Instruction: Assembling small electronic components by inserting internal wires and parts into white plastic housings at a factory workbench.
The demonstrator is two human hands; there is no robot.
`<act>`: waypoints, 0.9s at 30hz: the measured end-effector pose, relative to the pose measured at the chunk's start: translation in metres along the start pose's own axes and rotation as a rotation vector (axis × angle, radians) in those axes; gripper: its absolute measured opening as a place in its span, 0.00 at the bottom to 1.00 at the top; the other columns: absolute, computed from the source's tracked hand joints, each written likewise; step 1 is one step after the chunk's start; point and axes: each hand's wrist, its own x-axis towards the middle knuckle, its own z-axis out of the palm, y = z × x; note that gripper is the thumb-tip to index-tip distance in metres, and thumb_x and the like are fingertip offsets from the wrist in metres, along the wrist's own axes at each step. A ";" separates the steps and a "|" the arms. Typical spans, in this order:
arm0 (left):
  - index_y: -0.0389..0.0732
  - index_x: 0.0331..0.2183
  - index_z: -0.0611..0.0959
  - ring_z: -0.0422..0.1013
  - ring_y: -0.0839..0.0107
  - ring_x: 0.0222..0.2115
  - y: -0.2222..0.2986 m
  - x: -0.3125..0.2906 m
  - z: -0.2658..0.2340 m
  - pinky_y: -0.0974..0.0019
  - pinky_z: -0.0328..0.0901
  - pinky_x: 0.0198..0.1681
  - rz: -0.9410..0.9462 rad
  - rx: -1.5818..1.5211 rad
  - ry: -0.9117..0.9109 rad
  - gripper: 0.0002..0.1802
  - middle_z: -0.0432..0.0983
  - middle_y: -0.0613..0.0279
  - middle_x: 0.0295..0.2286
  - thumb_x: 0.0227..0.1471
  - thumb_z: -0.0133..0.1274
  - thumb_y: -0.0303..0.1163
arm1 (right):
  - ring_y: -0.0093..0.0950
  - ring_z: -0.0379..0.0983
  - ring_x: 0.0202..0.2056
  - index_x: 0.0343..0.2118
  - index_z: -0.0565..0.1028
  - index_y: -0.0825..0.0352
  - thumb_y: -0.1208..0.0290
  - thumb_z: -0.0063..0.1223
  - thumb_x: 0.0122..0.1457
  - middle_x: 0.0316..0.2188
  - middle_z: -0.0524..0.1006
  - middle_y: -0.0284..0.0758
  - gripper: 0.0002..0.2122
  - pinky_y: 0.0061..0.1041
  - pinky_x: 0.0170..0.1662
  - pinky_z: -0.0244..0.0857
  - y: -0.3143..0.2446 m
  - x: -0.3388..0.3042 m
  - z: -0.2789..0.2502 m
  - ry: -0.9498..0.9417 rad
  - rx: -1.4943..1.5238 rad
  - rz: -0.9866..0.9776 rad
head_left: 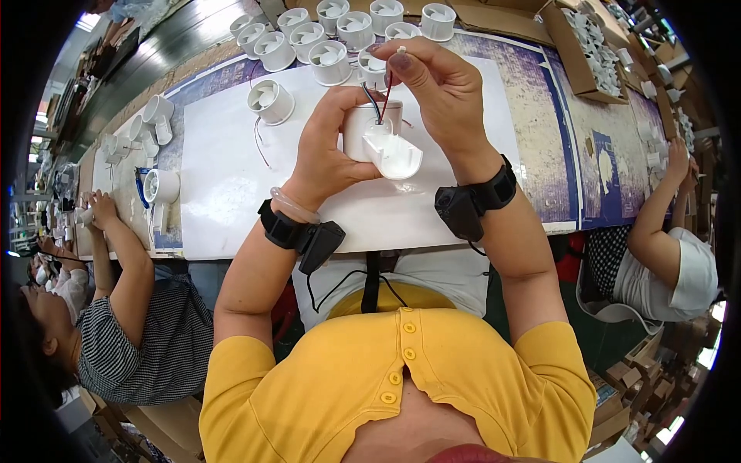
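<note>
My left hand (pixel 323 154) is wrapped round a white plastic fan housing (pixel 357 133), holding it tilted above the white board. An open, scoop-shaped white shell (pixel 397 158) sticks out from the housing's side toward me. Thin red and dark wires (pixel 385 104) rise out of the spot where the two meet. At the upper end of the red wire, my right hand (pixel 449 91) pinches a small white connector (pixel 401 49) between thumb and finger. Just left of my left hand, another round white fan unit (pixel 271 103) stands on the board, its thin lead trailing.
Several white fan units (pixel 329 63) stand grouped along the far side of the white board (pixel 231 185). Blue-handled pliers (pixel 142 185) lie at left beside another fan unit (pixel 162 187). A cardboard box (pixel 587 58) of small white parts sits far right. People work on both sides.
</note>
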 end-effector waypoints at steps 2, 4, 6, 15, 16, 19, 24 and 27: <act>0.40 0.47 0.64 0.65 0.65 0.48 -0.002 0.002 -0.001 0.64 0.64 0.50 0.046 0.017 0.004 0.46 0.64 0.57 0.47 0.26 0.74 0.31 | 0.18 0.69 0.35 0.41 0.77 0.68 0.63 0.47 0.63 0.35 0.77 0.31 0.14 0.19 0.43 0.64 -0.001 0.001 0.001 -0.020 0.019 0.019; 0.41 0.47 0.65 0.65 0.65 0.48 -0.004 0.003 -0.001 0.64 0.64 0.51 0.122 -0.024 0.088 0.46 0.64 0.57 0.47 0.26 0.74 0.31 | 0.19 0.69 0.37 0.43 0.75 0.69 0.62 0.44 0.64 0.35 0.76 0.31 0.15 0.20 0.46 0.62 -0.002 0.002 0.002 -0.058 0.098 0.067; 0.42 0.47 0.65 0.65 0.65 0.48 -0.004 0.006 -0.003 0.63 0.64 0.51 0.167 -0.036 0.129 0.46 0.64 0.57 0.47 0.26 0.74 0.31 | 0.20 0.69 0.38 0.45 0.74 0.69 0.62 0.43 0.65 0.35 0.76 0.31 0.15 0.21 0.47 0.62 0.000 0.002 0.004 -0.078 0.142 0.082; 0.42 0.48 0.65 0.64 0.64 0.48 -0.004 0.005 -0.006 0.61 0.62 0.52 0.128 -0.197 0.266 0.43 0.63 0.56 0.48 0.32 0.72 0.37 | 0.22 0.67 0.44 0.44 0.70 0.69 0.65 0.38 0.66 0.40 0.71 0.32 0.13 0.20 0.50 0.58 0.023 -0.017 0.016 -0.138 -0.162 0.047; 0.42 0.48 0.65 0.64 0.64 0.48 -0.004 0.005 -0.005 0.61 0.62 0.52 0.119 -0.197 0.270 0.43 0.63 0.56 0.48 0.32 0.72 0.38 | 0.21 0.66 0.44 0.44 0.70 0.69 0.65 0.38 0.66 0.41 0.70 0.32 0.12 0.20 0.49 0.58 0.026 -0.021 0.021 -0.091 -0.187 0.032; 0.42 0.48 0.65 0.65 0.64 0.48 -0.003 0.007 -0.007 0.61 0.62 0.52 0.125 -0.196 0.283 0.43 0.63 0.56 0.47 0.31 0.72 0.36 | 0.20 0.66 0.42 0.43 0.68 0.68 0.66 0.39 0.66 0.41 0.69 0.32 0.11 0.19 0.49 0.58 0.028 -0.025 0.032 -0.024 -0.203 0.023; 0.42 0.49 0.64 0.64 0.63 0.49 -0.007 0.005 -0.007 0.61 0.60 0.53 0.148 -0.174 0.243 0.43 0.63 0.55 0.48 0.33 0.71 0.38 | 0.19 0.64 0.38 0.41 0.67 0.67 0.66 0.39 0.66 0.38 0.68 0.30 0.10 0.18 0.46 0.59 0.034 -0.031 0.038 0.055 -0.209 0.014; 0.42 0.51 0.63 0.62 0.62 0.51 -0.009 0.006 -0.004 0.59 0.58 0.55 0.143 -0.147 0.213 0.44 0.61 0.53 0.50 0.35 0.70 0.41 | 0.20 0.63 0.37 0.39 0.67 0.67 0.66 0.39 0.66 0.36 0.68 0.31 0.09 0.18 0.44 0.59 0.034 -0.028 0.040 0.112 -0.112 0.067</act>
